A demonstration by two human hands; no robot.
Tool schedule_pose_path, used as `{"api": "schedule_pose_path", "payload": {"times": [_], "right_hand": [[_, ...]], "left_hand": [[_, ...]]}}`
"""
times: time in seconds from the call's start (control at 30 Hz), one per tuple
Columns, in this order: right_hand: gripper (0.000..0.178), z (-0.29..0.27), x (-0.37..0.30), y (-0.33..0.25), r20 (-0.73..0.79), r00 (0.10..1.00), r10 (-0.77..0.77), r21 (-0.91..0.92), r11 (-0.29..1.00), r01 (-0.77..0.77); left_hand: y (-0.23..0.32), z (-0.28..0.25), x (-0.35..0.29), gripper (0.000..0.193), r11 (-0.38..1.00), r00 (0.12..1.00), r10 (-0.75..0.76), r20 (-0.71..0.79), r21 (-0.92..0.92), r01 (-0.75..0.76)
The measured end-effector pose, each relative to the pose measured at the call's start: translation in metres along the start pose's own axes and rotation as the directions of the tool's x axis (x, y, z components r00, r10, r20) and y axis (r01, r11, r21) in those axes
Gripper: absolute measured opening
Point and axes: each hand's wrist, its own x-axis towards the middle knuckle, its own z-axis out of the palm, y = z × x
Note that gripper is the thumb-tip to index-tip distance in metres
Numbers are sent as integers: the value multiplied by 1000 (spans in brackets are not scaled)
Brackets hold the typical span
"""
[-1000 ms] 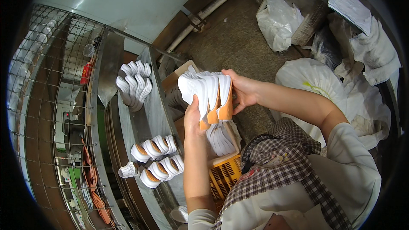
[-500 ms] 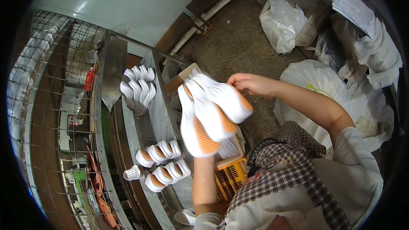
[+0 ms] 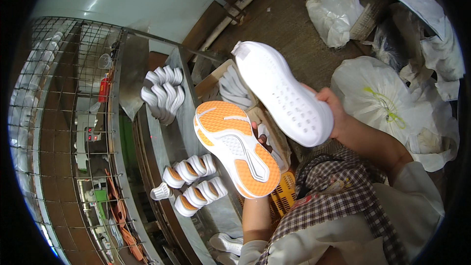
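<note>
My left hand [image 3: 261, 136] grips a shoe sole with orange tread [image 3: 238, 149], its patterned underside facing me. Most of that hand is hidden behind the sole; only some fingers show at its edge. To the right, my right hand [image 3: 335, 110] is closed on the heel end of a white shoe sole [image 3: 284, 95]. Small round hollows dot its upturned face. The two soles are held apart, tilted at a similar slant. Whether another sole lies behind either one I cannot tell.
Left, a metal bench carries rows of orange-and-white soles [image 3: 196, 186] and a grey-white stack [image 3: 164, 95]. A wire mesh guard [image 3: 93, 118] stands beyond. Below my hands are a box of soles [image 3: 235, 86] and an orange crate [image 3: 283, 191]. White plastic bags [image 3: 378, 103] sit right.
The bunched soles have been parted. My right hand has moved down and right with a white sole, while the orange-treaded sole in my left hand has turned its underside toward me.
</note>
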Motion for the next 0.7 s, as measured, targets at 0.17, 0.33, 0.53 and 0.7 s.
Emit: {"api": "schedule_pose_path", "payload": {"times": [0.17, 0.33, 0.53, 0.7], "right_hand": [[75, -10, -5, 13, 44, 999, 22, -108, 994, -17], [78, -28, -6, 37, -35, 993, 110, -242, 963, -115], [79, -54, -1, 43, 87, 981, 171, 185, 965, -184], [78, -57, 2, 57, 68, 984, 166, -193, 970, -151]], "left_hand": [[15, -15, -9, 52, 898, 998, 64, 18, 435, -65], [11, -27, -13, 55, 917, 990, 120, -70, 390, -84], [8, -13, -10, 59, 986, 992, 122, -26, 120, -118], [19, -12, -7, 63, 930, 967, 232, -108, 315, -188]]}}
